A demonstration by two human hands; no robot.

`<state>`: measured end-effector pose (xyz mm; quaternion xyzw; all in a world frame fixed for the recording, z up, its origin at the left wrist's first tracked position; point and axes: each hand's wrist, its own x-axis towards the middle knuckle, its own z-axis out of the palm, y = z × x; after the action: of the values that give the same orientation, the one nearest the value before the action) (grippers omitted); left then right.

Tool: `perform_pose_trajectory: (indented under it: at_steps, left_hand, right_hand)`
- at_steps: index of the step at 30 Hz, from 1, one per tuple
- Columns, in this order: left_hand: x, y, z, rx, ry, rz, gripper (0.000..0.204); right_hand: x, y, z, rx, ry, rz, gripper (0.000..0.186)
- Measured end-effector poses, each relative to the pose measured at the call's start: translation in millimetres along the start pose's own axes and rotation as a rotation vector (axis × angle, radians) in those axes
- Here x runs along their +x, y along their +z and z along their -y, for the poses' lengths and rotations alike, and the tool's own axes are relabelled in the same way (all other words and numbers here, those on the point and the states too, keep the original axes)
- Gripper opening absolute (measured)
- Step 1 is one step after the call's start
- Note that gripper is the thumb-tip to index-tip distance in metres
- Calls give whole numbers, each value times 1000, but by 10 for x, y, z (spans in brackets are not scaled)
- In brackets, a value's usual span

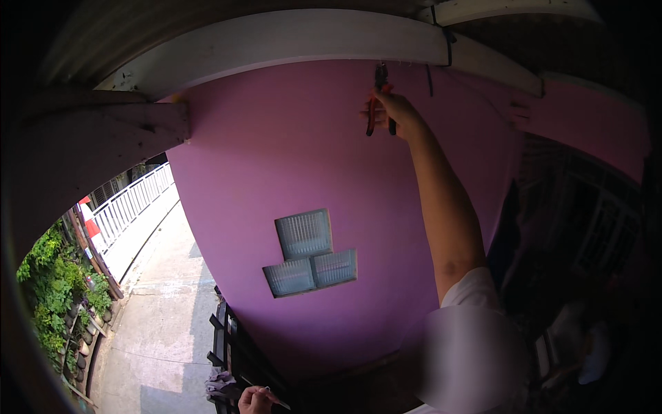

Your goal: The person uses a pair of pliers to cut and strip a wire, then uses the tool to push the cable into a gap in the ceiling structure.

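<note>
My right hand (398, 110) is raised high against the pink wall (276, 159), just under the white beam (289, 41). It grips red-handled pliers (378, 103) by the handles. The jaws point up and touch the beam's lower edge. My left hand (255, 400) is low at the bottom edge, above a black metal frame (231, 345). Its fingers pinch a thin, small, stick-like piece whose kind I cannot make out.
Three glass blocks (310, 252) are set in the wall. A dark cable (429, 79) hangs from the beam right of the pliers. Far below on the left lie a concrete path (158, 310), a white railing (131, 203) and plants (55, 290). Dark clutter fills the right.
</note>
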<state>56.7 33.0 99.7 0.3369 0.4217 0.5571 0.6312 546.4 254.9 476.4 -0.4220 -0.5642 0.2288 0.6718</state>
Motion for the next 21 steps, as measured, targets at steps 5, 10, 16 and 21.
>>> perform_pose_trajectory:
  at_steps: [5,10,16,21]
  left_hand:
    - [40,-56,39,-29,-10,12,6]
    - [20,-60,30,-34,-15,2,6]
    - [22,-124,45,-14,-6,12,6]
    - [-5,-128,29,-10,-12,11,8]
  right_hand:
    - [22,9,7,2,-2,-3,41]
    - [51,-39,-2,47,-13,-1,41]
    - [18,-11,55,-17,-4,0,40]
    - [58,23,91,102,81,-26,39]
